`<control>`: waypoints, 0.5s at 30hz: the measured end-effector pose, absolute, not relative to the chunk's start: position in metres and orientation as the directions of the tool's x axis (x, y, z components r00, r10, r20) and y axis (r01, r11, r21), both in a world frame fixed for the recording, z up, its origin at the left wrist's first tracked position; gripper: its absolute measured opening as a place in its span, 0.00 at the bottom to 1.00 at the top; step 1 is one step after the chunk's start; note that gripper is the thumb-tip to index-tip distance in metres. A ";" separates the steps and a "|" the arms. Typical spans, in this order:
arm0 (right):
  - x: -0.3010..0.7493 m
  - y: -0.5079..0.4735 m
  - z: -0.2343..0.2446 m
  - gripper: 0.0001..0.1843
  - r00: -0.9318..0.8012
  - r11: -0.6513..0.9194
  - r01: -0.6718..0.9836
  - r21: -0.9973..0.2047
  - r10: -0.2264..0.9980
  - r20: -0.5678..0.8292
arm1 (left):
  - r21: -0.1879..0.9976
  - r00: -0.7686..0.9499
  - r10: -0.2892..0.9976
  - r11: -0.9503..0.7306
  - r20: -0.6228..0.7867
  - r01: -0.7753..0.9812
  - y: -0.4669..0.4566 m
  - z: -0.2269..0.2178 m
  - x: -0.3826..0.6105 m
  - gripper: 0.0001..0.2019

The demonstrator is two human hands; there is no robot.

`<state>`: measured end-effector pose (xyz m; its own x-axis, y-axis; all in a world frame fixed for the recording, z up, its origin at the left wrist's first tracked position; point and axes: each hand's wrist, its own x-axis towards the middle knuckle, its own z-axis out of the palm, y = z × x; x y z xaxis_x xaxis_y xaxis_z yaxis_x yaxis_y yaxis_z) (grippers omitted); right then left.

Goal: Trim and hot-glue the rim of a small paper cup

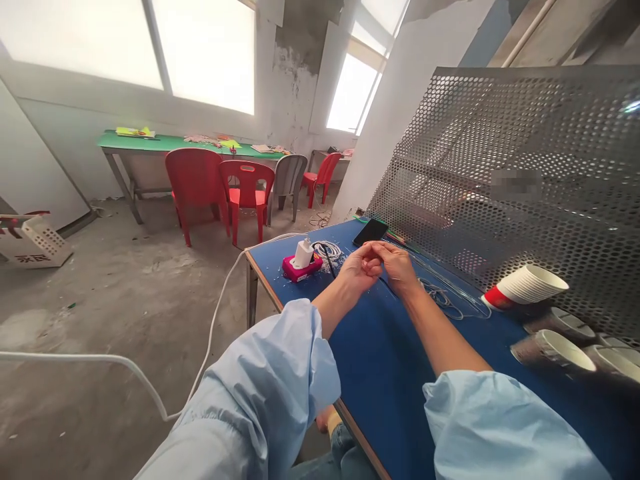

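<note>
My left hand (361, 269) and my right hand (399, 268) meet above the blue table (383, 360). Both are closed, with thumbs and fingertips pinched together. Whatever lies between the fingertips is too small or hidden to make out. Just beyond them rests a black phone (370, 231). Left of my hands, a white charger (303, 255) is plugged into a magenta power socket block (301, 269), beside a coiled white cable (329, 251). A dark cord runs near the socket block. Loose thin wires (443, 298) lie to the right of my right hand.
A perforated metal panel (500, 180) borders the table's far right side. Nested paper cups (530, 285) lie tilted near several standing cups (555, 353). A white cord (220, 307) hangs past the table's left edge. Red chairs (195, 183) and a green table (170, 143) stand farther back.
</note>
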<state>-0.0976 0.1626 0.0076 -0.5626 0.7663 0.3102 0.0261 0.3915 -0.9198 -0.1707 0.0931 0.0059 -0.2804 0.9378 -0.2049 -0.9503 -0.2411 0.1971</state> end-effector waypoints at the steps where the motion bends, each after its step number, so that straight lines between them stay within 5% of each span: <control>1: -0.095 0.163 0.011 0.17 -0.579 0.413 0.049 -0.909 0.753 0.311 | 0.193 -0.240 0.951 -0.204 -0.192 -0.960 0.092 0.007 -0.171 0.11; 8: -0.083 0.161 0.032 0.08 -0.665 0.537 0.168 -0.827 0.681 0.307 | 0.185 -0.077 0.986 -0.050 -0.145 -0.981 0.088 0.009 -0.167 0.14; 15: -0.080 0.165 0.042 0.11 -0.704 0.405 0.171 -0.898 0.688 0.176 | 0.231 0.031 0.997 0.048 -0.075 -0.972 0.077 0.016 -0.160 0.09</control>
